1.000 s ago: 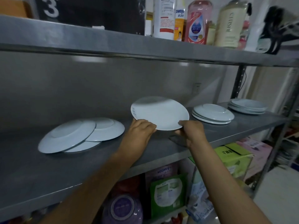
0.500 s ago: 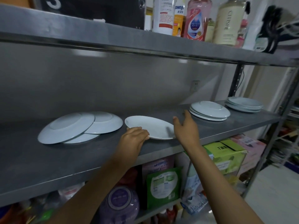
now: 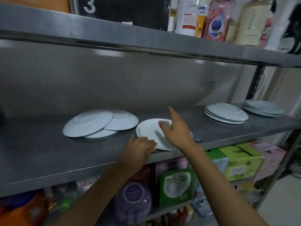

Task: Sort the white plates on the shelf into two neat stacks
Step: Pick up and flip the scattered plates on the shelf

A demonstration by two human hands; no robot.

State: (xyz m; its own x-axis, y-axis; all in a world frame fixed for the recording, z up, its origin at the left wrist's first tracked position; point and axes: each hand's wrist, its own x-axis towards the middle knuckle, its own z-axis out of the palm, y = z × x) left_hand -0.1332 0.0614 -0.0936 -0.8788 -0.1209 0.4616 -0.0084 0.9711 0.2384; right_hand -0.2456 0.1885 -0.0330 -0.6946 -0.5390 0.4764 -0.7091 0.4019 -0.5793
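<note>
**Inspector A:** While the lone plate (image 3: 150,132) lies right side up on the shelf (image 3: 40,154), at about 6 o'clock from the shelf's middle and near its front edge, the left hand (image 3: 140,146) rests at the plate's near rim at 7 o'clock. Its fingers are curled at the edge; whether they pinch the rim or only touch it, I cannot tell.

**Inspector B:** And the right hand (image 3: 176,130)?

**Inspector A:** Wide grip, holding nothing. Fingers straight, forefinger extended toward 1 o'clock, palm above the plate's right half.

**Inspector B:** Which relation governs the next move?

**Inspector A:** My judgement: the direction of the remaining plates. The loose group of three upturned plates (image 3: 88,123) lies at 10 o'clock from the lone plate, just beside it and nearer the left hand. The small upturned stack (image 3: 226,113) lies at 2 o'clock, well apart, with the far stack (image 3: 263,107) beyond it. The right hand is nearer those and points that way.

**Inspector B:** Progress?

**Inspector A:** Incomplete; four separate groupings remain on the shelf
</note>
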